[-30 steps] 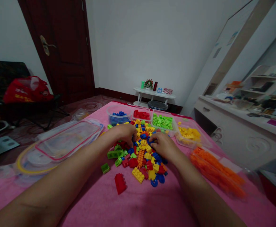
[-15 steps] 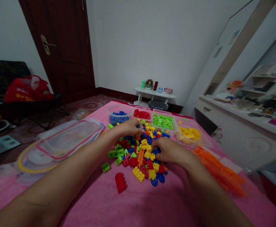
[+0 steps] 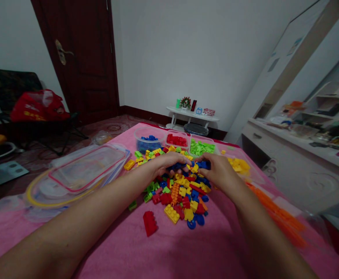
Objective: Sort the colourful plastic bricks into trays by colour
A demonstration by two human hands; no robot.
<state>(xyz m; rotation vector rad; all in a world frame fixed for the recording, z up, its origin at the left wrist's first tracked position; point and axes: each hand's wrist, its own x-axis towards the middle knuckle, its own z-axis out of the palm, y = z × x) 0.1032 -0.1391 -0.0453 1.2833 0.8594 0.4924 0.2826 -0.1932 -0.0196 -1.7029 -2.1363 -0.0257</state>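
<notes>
A heap of mixed plastic building blocks (image 3: 175, 192) in red, yellow, green, blue and orange lies on a pink cloth. Over its far part, my left hand (image 3: 171, 162) is curled around several blue blocks (image 3: 177, 167), partly hidden by the fingers. Close by on the right, my right hand (image 3: 217, 167) grips blue blocks (image 3: 203, 164) between thumb and fingers. Behind the hands stand a round tub of blue blocks (image 3: 136, 135), a box of red blocks (image 3: 177, 140) and a box of green blocks (image 3: 202, 148). Yellow blocks (image 3: 239, 165) fill another container, partly covered by my right hand.
Clear lids (image 3: 85, 170) with coloured rims are stacked at the left. Orange pieces (image 3: 276, 213) lie at the right. A single red block (image 3: 149, 223) sits near the front of the pink cloth (image 3: 187, 255). A white dresser (image 3: 297, 162) stands beyond the right side.
My left hand has moved right and now cups blue blocks. My right hand has lifted from the heap's right side and moved farther back with blue blocks. The view has shifted slightly.
</notes>
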